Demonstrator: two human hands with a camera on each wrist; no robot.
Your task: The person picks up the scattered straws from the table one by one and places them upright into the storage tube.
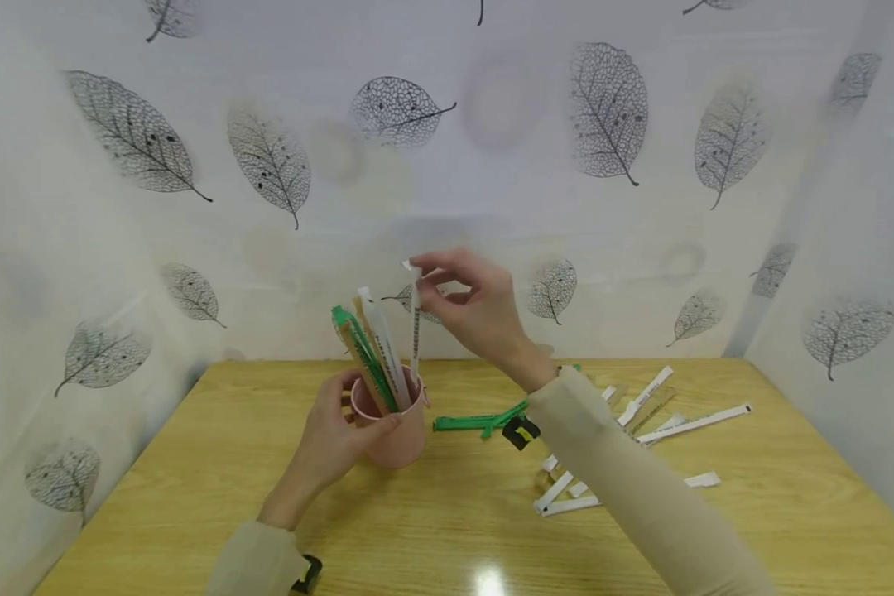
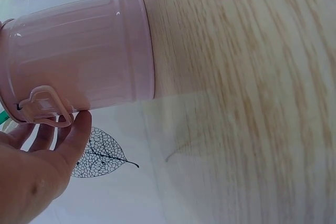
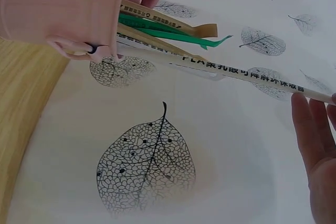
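My left hand (image 1: pixel 328 447) grips the side of a pink metal bucket (image 1: pixel 398 443) standing on the table, thumb near the rim. In the left wrist view the bucket's small wire handle (image 2: pixel 50 106) hangs by the fingers. Between thumb and fingers, my right hand (image 1: pixel 480 302) pinches the top of a white paper-wrapped straw (image 1: pixel 415 327). That straw stands nearly upright, its lower end inside the bucket's mouth; dark print runs along it in the right wrist view. Green, brown and white wrapped straws (image 1: pixel 376 352) lean left inside the bucket. Their lower ends are hidden by its wall.
Green wrapped straws (image 1: pixel 462 423) lie right of the bucket on the wooden table (image 1: pixel 447 513). Farther right, several white and brown wrapped straws (image 1: pixel 696 423) are scattered, partly behind my right sleeve (image 1: pixel 626 463). A leaf-patterned white sheet (image 1: pixel 492 190) hangs behind the table.
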